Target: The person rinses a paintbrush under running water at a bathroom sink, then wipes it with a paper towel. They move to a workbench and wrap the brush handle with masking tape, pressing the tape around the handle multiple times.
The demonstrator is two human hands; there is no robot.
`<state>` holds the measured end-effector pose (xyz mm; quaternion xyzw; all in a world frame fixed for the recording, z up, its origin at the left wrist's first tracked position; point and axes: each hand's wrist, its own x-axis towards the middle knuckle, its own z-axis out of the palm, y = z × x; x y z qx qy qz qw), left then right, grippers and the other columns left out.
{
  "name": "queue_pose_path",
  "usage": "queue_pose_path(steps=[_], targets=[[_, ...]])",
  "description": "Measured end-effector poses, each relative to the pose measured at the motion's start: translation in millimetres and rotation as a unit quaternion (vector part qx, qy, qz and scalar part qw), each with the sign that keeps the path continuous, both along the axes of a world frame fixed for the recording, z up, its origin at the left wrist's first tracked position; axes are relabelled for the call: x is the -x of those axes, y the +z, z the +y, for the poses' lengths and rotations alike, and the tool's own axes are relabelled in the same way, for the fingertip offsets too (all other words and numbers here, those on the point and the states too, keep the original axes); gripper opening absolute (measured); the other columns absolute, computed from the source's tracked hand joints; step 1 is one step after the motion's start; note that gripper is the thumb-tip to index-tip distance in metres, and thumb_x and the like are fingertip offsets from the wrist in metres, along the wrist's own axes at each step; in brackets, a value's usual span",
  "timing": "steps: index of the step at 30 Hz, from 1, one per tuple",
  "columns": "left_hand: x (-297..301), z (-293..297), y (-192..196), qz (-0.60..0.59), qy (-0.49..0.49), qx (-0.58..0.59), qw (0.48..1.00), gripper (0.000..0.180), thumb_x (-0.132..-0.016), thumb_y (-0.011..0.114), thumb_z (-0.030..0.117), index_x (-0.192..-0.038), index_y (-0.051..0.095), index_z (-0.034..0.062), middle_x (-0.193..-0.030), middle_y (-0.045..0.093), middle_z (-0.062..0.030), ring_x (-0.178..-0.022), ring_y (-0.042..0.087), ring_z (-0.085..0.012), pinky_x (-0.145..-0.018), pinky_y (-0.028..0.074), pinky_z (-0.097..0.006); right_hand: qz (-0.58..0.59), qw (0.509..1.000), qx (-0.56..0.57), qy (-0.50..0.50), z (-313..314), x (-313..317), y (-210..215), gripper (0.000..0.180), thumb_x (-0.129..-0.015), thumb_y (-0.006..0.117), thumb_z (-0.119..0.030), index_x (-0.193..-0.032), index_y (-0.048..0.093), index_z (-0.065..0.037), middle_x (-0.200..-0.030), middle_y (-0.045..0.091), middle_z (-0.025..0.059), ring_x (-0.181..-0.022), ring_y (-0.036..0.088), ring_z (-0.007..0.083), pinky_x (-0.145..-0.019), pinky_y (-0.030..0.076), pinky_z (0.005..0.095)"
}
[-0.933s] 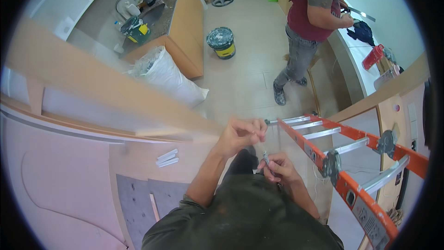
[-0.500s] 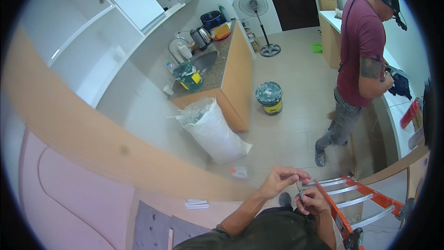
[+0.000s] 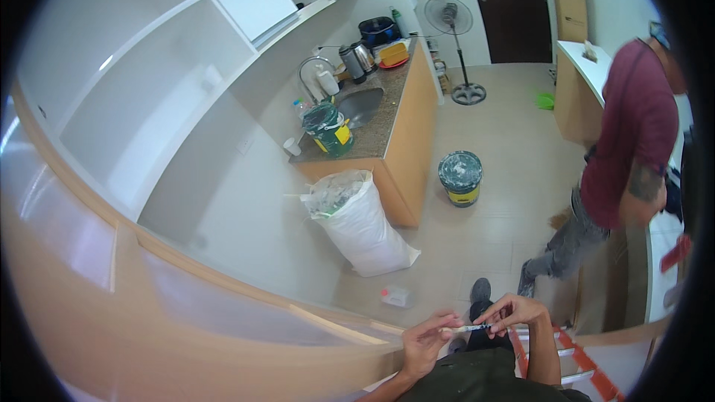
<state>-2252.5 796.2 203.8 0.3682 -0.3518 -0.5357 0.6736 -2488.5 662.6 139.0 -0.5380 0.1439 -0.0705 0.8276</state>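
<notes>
In front of my body, a slim, pen-like tool, pale with dark specks, lies roughly level between both hands. My left hand pinches its left end with fingertips and thumb. At the right end, my right hand is closed on it with thumb and fingers. The tool's exact kind is too small to make out. Just below my right forearm stands an orange ladder with metal rungs, partly hidden by my arm.
A wooden ledge curves past my left side. Below are a white sack, a plastic jug and a lidded bucket. A counter with a sink stands beyond. At right, a person stands by a white counter.
The tool has turned from upright to nearly level, with my hands now side by side. My view has shifted. The person at right has moved rightward and bent over.
</notes>
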Motion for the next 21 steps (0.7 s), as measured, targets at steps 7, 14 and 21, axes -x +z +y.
queue_pose_path(steps=[7,14,21], targets=[[-4.0,-73.3,-39.9,0.019,0.240,0.069,0.968,0.015,-0.090,0.075,0.007,-0.105,0.075,0.0016,-0.106,0.072,-0.0192,-0.108,0.064,-0.0309,-0.102,0.047,-0.047,-0.009,0.985,0.030,0.168,-192.4,-52.9,20.4,0.037,-0.093,0.071,-0.001,-0.129,0.065,0.005,-0.103,0.076,0.0142,-0.077,0.068,0.0124,-0.067,0.055,0.0249],[-30.1,-212.6,-28.9,0.161,0.362,0.103,0.913,0.010,-0.085,0.080,0.011,-0.095,0.078,0.0098,-0.098,0.076,-0.0066,-0.103,0.064,-0.0278,-0.098,0.045,-0.046,-0.001,0.986,0.045,0.163,-373.6,-46.0,31.4,0.028,-0.091,0.070,0.002,-0.118,0.070,0.008,-0.100,0.075,0.0173,-0.071,0.065,0.0140,-0.064,0.054,0.0275],[5.1,-347.5,-38.4,0.206,0.260,0.130,0.934,0.010,-0.090,0.076,0.011,-0.099,0.078,0.0134,-0.104,0.076,-0.0050,-0.105,0.063,-0.0280,-0.103,0.037,-0.048,-0.285,0.941,-0.179,-0.026,-458.5,18.1,-54.5,0.055,-0.085,0.080,-0.028,-0.123,0.066,0.009,-0.116,0.069,0.0282,-0.085,0.069,0.0325,-0.071,0.057,0.0419]])
